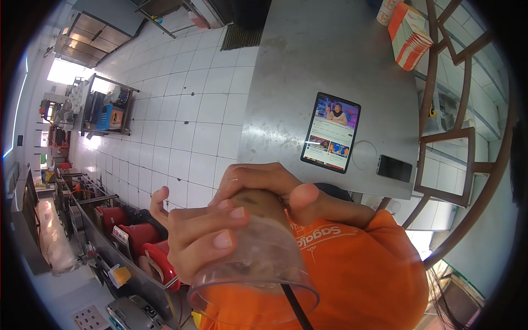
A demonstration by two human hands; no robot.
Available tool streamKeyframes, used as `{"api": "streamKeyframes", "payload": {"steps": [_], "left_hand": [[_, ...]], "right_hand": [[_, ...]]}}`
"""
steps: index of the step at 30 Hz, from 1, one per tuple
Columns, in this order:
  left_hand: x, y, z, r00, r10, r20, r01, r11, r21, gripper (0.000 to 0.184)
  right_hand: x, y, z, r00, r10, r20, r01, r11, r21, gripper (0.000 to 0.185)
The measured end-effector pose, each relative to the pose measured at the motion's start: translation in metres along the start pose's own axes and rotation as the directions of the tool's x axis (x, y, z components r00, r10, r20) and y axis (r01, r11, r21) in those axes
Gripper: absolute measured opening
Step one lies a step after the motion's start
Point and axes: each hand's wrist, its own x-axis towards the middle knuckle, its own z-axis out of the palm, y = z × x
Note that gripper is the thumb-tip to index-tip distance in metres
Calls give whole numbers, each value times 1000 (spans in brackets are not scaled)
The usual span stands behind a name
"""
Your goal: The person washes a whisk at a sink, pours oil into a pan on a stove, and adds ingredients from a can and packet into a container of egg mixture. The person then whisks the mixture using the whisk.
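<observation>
Both my hands are wrapped round a clear plastic cup (269, 247) close in front of my chest. The cup is tilted, with its wide rim towards me; something brown shows near its base. A black straw (297, 308) comes out past the rim. My left hand (198, 236) presses bent fingers against the cup's side, with one finger raised. My right hand (258, 173) curves over the far end, its forearm reaching in from the right. The hands overlap, so part of each grip is hidden.
On the metal table (286, 77) lie a tablet (331, 132) with a video page on its screen and a dark phone (394, 168). Orange-and-white paper packs (410, 41) stand at the far right by a brown frame (470, 165). Red containers (135, 236) are at left.
</observation>
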Motion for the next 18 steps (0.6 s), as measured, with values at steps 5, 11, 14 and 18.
{"api": "streamKeyframes", "payload": {"steps": [5, 11, 14, 18], "left_hand": [[-2, -4, -1, 1000, 29, -5, -30, 999, -29, 24], [-2, 2, 0, 1000, -19, -16, 19, 1000, -19, 24], [-3, 3, 0, 998, -64, -23, 64, 998, 6, 24], [-5, -8, -19, 983, -97, 153, 92, 995, 39, 25]], "right_hand": [[1, 1, 2, 1000, -4, -2, 4, 1000, 5, 105], [1, 0, 2, 1000, 5, 7, -5, 1000, -3, 106], [0, 6, 1, 1000, 6, -5, -6, 1000, -4, 106], [-1, 12, -1, 999, 33, -3, -33, 999, 11, 106]]}}
